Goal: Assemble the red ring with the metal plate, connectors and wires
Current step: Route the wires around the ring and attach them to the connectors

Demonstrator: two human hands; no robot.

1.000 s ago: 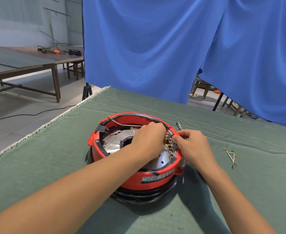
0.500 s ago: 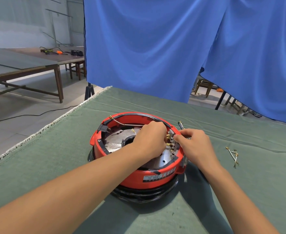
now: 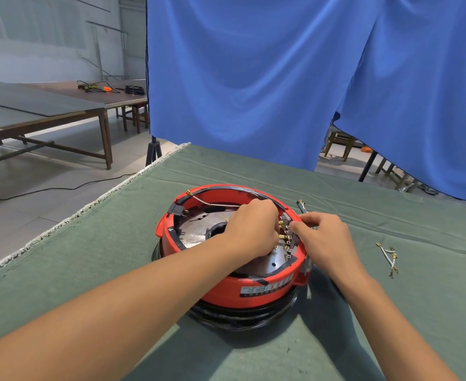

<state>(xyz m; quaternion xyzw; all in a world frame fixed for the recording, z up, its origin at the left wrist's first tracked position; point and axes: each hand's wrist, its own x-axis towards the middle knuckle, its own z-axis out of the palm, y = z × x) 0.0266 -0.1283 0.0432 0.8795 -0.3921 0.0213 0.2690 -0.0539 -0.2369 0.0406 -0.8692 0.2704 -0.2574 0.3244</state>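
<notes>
The red ring (image 3: 234, 287) was set on the green cloth (image 3: 116, 243), with the metal plate (image 3: 196, 229) seated inside it. The connector strip (image 3: 286, 237) was seen against the ring's right inner wall, its long axis running from near to far. It lay between the two hands: the left hand (image 3: 251, 229), fingers curled, was placed just left of it over the plate, and the right hand (image 3: 322, 240) was pinched at its far end. What the left fingers held could not be told. Spare wires (image 3: 388, 257) were left well apart to the right, nearer the right hand.
</notes>
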